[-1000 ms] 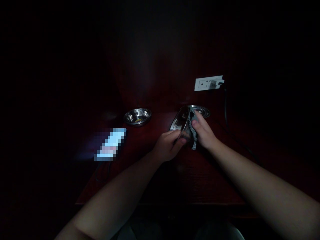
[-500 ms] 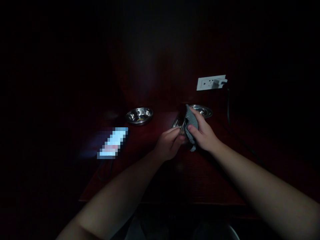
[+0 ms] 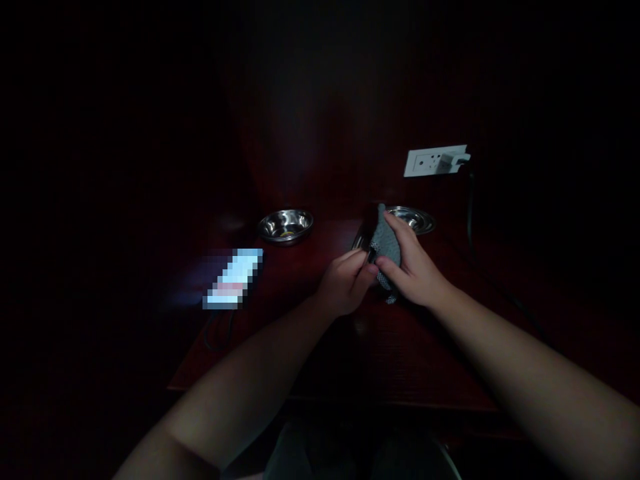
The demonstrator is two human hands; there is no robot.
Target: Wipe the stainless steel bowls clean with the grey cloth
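The tilted metal dish, pinched in the left hand, is largely hidden behind the grey cloth clasped in the right hand; a metal plate beyond the grip is partly covered. Compared with one second earlier, the cloth masks more of the dish, leaving a sliver. Below extends a dark red tabletop, with a steel bowl left of the grip and a wall socket beyond, right, amid deep shadow.

A shiny metal bowl is tilted steeply, mostly hidden from me; a grey textured cloth, bent and with speckled edge, covers its right side.
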